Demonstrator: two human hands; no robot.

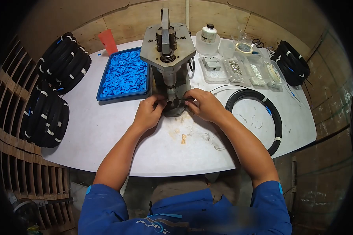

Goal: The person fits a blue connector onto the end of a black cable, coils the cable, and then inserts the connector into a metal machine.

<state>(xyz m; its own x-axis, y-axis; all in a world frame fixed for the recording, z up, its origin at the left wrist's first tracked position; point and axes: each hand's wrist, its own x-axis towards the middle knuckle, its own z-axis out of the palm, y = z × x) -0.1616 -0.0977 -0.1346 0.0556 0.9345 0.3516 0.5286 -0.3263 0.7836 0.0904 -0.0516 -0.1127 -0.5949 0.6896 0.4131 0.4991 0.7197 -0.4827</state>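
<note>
A grey metal hand press [168, 51] stands at the middle of the white table [106, 133]. My left hand [148, 112] and my right hand [203, 104] meet at the press base, fingers pinched on a small dark part and a thin black cable end under the ram. What exactly each finger holds is too small to tell. A loose black cable coil [262, 113] lies to the right of my right hand, with its end running to the press.
A blue tray [104, 80] full of small blue parts sits left of the press. Bundled black cable coils [59, 66] are stacked at the far left and the back right [292, 62]. Clear containers [243, 70], a bottle [208, 37] and tape rolls stand behind right.
</note>
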